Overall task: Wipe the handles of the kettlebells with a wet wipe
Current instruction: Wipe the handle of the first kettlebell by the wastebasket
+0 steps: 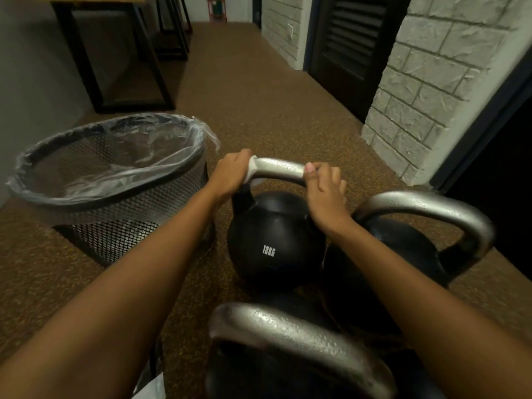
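Note:
Three black kettlebells with silver handles stand together on the floor. The far one, marked 12KG [273, 243], has its handle [280, 169] between both my hands. My left hand [231, 175] grips the handle's left corner with a white wet wipe [251, 168] wrapped under its fingers. My right hand [324, 190] holds the handle's right end, thumb on top. A second kettlebell [408, 249] stands to the right, its handle [437, 210] untouched. The third kettlebell's handle [293, 338] is nearest me.
A black mesh waste bin [129, 220] lined with a clear plastic bag stands left of the kettlebells. A white packet corner [154, 388] shows at the bottom edge. A grey brick wall [426, 90] and dark doors run along the right; table legs [86, 59] stand far left.

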### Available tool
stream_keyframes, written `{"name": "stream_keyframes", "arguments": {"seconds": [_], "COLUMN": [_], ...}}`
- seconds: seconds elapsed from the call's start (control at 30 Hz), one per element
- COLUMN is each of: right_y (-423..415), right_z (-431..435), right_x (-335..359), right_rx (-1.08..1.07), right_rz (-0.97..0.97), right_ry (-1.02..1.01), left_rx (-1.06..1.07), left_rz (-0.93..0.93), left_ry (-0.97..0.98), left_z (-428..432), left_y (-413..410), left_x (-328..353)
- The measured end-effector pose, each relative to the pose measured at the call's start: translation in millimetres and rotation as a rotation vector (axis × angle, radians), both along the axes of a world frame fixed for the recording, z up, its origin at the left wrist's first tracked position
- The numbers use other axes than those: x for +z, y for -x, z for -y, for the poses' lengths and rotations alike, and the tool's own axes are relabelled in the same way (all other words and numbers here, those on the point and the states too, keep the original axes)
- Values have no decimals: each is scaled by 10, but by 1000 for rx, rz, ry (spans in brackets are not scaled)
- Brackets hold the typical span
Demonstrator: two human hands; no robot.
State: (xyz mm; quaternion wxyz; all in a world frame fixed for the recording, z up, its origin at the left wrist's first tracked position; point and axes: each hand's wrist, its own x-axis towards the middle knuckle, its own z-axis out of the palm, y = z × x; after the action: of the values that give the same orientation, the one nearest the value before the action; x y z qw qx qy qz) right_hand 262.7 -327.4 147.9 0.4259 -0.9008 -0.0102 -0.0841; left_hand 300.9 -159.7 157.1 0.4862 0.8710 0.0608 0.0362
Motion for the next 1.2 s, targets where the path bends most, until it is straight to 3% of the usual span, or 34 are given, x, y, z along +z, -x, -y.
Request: {"name": "stream_keyframes", "arguments": {"seconds": [0.07, 0.17, 0.3, 0.43, 0.6, 0.67, 0.73, 0.83, 0.9, 1.0, 1.1, 1.2], "right_y": [-3, -4, 9, 11, 3, 7, 11, 10, 12, 15, 10, 7], "right_z": [-5, -19, -12, 6, 12, 16, 19, 26, 28, 35, 35, 32], "right_x": [-5, -16, -2, 17, 33, 40, 48, 61, 67, 67, 58, 59], "right_rx": [-5, -12, -5, 27, 31, 38, 44, 50, 55, 63, 59, 59], "right_rz": [7, 16, 7, -28, -32, -36, -39, -50, -56, -57, -53, -49], "right_ry": [2, 3, -2, -13, -11, -6, -6, -14, -18, -22, -14, -16], "left_rx": [-3, -93, -183, -64, -123, -114, -150, -172, -134, -96, -179, -180], "left_rz": [-1, 240, 450, 169, -72, 11, 233, 456, 342, -1, -96, 103], "left_ry": [-120, -332, -284, -126, -203, -333, -436, -322, -178, -42, -250, -513], "left_z": [50, 164, 138, -27, 30, 106, 151, 95, 48, 21, 49, 206], "left_y": [-28, 21, 115, 72, -24, -27, 50, 127, 115, 15, -94, -53], "left_x": [56, 81, -48, -64, 175, 175, 118, -35, -67, 49, 192, 181]}}
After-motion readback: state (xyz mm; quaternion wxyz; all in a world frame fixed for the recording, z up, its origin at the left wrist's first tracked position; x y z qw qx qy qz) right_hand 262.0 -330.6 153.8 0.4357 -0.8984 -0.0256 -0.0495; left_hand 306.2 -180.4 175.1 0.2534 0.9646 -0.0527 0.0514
